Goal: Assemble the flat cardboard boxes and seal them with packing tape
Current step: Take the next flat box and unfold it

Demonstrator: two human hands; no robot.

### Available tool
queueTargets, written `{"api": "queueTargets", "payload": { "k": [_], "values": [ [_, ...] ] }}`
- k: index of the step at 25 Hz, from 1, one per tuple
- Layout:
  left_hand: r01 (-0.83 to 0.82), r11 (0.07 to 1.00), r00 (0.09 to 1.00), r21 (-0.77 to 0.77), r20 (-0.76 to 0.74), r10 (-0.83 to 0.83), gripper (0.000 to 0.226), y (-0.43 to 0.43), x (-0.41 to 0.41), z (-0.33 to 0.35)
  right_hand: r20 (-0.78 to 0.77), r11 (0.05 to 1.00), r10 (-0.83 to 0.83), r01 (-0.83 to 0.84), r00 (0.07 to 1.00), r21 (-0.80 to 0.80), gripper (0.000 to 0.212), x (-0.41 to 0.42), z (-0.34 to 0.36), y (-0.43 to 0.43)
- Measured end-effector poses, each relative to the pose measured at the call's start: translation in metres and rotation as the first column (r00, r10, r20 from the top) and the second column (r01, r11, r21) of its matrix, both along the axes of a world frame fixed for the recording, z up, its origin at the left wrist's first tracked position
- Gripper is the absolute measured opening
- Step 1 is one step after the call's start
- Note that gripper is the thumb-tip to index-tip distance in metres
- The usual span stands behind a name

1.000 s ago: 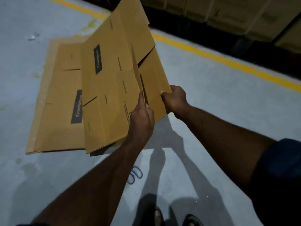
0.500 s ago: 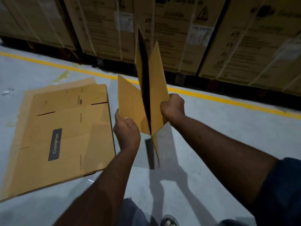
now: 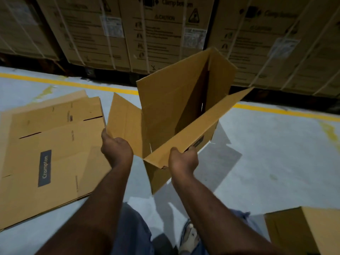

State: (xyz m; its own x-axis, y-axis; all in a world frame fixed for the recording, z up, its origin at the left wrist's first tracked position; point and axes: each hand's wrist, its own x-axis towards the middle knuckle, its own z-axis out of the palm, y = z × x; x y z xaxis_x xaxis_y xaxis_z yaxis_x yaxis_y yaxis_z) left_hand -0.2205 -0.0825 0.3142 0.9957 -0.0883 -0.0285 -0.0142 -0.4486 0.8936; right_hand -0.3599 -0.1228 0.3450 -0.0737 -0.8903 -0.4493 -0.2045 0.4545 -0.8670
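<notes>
Box (image 3: pixel 176 115) held in the air above the floor (image 3: pixel 266 148), opened into a tube with its flaps loose.
Light, stiff board that bends only at creases, so hold the edges: left hand (image 3: pixel 116 150) fingers clamped on a side flap, right hand (image 3: pixel 183 159) fingers on the near flap; flat boxes (image 3: pixel 49 150) lie left.

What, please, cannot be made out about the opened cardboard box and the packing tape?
- Opened brown cardboard box, head view: its bottom flaps are hidden by its own walls.
- Packing tape: none in view.
- Assembled brown box: cut off by the corner.
- Large strapped cartons' small print: blurred.
</notes>
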Motion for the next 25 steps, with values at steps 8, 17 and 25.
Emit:
{"api": "queueTargets", "payload": {
  "k": [8, 17, 25],
  "values": [
    [0.111, 0.984, 0.967, 0.135, 0.212, -0.139, 0.049, 0.017, 0.028, -0.011, 0.152, 0.957, 0.006, -0.05, 0.988, 0.286, 0.017, -0.028, -0.016, -0.059],
    [0.501, 0.726, 0.772, 0.471, 0.137, -0.621, 0.069, 0.004, 0.02, 0.002, 0.324, 0.955, 0.027, -0.12, 0.946, 0.27, 0.036, -0.025, -0.031, -0.104],
    [0.134, 0.987, 0.986, 0.088, -0.11, -0.124, 0.038, -0.028, 0.086, 0.012, 0.444, 0.957, -0.036, -0.097, 0.896, 0.273, 0.033, -0.015, -0.039, -0.079]
  ]
}}
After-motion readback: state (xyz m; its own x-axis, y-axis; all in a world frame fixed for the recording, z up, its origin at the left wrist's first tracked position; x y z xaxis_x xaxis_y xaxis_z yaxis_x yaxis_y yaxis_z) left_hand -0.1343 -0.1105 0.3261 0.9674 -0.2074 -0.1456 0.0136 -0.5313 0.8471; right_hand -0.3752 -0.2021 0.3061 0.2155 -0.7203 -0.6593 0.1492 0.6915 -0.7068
